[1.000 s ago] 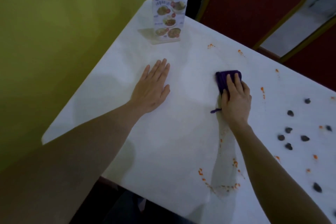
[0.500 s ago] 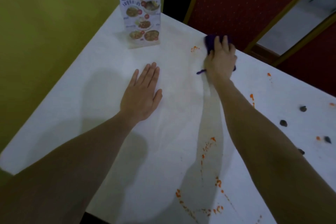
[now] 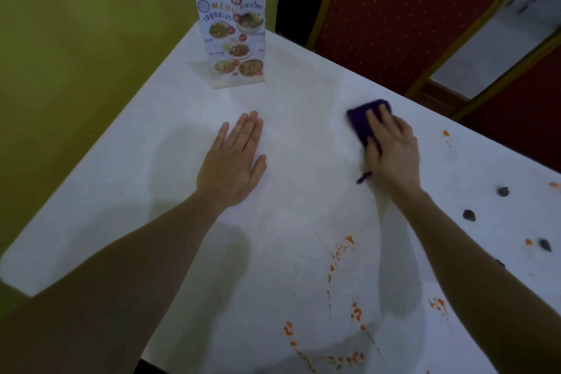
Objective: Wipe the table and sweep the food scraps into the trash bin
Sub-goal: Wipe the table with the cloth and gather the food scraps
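The white tabletop fills most of the view, running from a green wall on the left toward a red chair at its far edge. It looks hard and smooth, so scraps should slide across it easily under a cloth.

The left hand lies flat on the tabletop, palm down, fingers straight and together, holding nothing; it seems to brace the body. The right hand presses on a purple cloth near the far edge, to the right of a standing menu card. Its fingers are spread over the cloth and only slightly bent, pressing it down; whether the thumb tucks under the cloth's edge, I cannot tell.

The cloth looks soft, light and limp, folded into a small pad. It probably handles best under a flat palm with even pressure, since pinching one corner would let it unfold. Its long axis runs from the near side toward the far edge, roughly in line with the forearm, and a loose tail trails out by the wrist.

Orange smears and dark scraps remain nearer and to the right. No trash bin is in view.
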Tool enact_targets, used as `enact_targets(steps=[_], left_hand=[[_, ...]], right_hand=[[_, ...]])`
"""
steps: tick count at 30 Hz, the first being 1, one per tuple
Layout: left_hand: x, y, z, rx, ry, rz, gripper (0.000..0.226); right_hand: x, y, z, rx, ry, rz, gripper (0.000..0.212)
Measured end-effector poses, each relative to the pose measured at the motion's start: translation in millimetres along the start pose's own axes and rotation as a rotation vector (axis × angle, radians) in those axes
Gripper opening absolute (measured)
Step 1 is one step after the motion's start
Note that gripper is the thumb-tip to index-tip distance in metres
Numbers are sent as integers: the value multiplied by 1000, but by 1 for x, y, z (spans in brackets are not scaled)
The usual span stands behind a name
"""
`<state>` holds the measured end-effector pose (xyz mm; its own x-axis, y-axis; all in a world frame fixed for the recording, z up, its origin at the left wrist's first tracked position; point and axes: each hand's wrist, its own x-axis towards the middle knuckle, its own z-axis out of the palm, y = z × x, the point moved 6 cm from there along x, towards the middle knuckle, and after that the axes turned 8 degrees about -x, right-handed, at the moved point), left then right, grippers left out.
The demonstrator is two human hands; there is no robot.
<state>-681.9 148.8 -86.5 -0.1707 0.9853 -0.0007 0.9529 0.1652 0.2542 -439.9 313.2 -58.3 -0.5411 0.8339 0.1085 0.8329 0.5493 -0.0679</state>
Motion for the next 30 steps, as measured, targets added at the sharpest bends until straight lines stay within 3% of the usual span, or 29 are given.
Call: enact_targets(steps=[3, 7, 12, 14, 17, 21, 25, 30], left_hand=[[0, -1, 0, -1, -6, -3, 66], [-1, -2, 1, -3, -2, -5, 66], [-1, -3, 3, 24, -17, -25, 67], [-2, -3, 4, 29, -16, -26, 67], [-1, -3, 4, 14, -8, -18, 67], [1, -2, 3, 11, 3, -11, 66], [0, -2, 2, 5, 6, -9, 66], [-2, -3, 3, 22, -6, -12, 67]], right_hand=[[48, 7, 3, 1, 29, 155, 53], [108, -45, 14, 35, -8, 205, 54], [104, -129, 20, 52, -52, -147, 53], [77, -133, 21, 67, -45, -284, 52], [42, -105, 20, 48, -12, -349, 51], [54, -55, 14, 58, 18, -201, 51], [103, -61, 16, 64, 20, 61, 52], [94, -114, 20, 54, -37, -110, 52]])
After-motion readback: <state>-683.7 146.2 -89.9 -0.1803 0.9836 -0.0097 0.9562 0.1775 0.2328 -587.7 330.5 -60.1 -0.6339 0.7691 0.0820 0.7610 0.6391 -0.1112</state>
